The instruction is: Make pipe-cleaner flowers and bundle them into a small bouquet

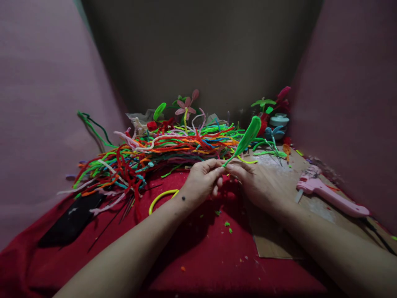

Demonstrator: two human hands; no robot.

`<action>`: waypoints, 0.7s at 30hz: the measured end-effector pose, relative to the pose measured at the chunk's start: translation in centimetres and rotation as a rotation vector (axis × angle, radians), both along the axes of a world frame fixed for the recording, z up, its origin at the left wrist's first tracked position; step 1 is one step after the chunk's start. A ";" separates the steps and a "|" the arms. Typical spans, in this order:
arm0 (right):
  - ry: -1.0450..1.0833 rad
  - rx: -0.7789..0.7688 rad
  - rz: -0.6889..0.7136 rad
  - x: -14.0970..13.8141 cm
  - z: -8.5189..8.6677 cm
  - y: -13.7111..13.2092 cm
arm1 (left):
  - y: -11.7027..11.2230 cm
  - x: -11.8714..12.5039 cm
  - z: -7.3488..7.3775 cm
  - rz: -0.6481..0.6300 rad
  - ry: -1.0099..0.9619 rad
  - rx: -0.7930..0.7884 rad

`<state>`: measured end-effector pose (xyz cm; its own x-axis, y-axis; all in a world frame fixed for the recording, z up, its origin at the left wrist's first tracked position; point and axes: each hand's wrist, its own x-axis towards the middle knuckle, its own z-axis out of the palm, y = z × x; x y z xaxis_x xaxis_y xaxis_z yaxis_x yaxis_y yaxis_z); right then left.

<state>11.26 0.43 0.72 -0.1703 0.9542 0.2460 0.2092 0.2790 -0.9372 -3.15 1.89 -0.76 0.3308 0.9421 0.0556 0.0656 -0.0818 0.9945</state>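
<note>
A green pipe-cleaner leaf [249, 135] stands tilted up and to the right above my fingers, its thin stem pointing down. My left hand [203, 180] pinches the lower end of that stem between thumb and forefinger. Close beside it, my right hand [252, 180] is also closed on the stem, thumb toward the other thumb. Part of the right fingers is hidden behind the hand. Behind both hands lies a big heap of coloured pipe cleaners [186, 145] in red, green, orange, white and blue.
A pink glue gun [333, 193] lies on a cardboard sheet [273, 244] at right. A yellow loop handle [155, 201] shows beside my left wrist; a black flat object [72, 219] lies farther left. Pipe-cleaner flowers [186, 106] and a pale blue jar [279, 120] stand behind on the red cloth [198, 265].
</note>
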 end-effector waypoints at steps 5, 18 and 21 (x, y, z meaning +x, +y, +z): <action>0.049 0.006 0.029 0.2 -1.1 0.6 | 0.4 -0.6 0.0 -0.120 -0.183 -0.176; 0.407 -0.080 0.173 0.1 -3.7 1.7 | 0.9 -0.8 -0.2 -0.157 -0.098 -0.086; 0.344 -0.080 0.122 0.0 -3.2 1.5 | 1.0 -0.6 -0.1 0.127 0.075 0.160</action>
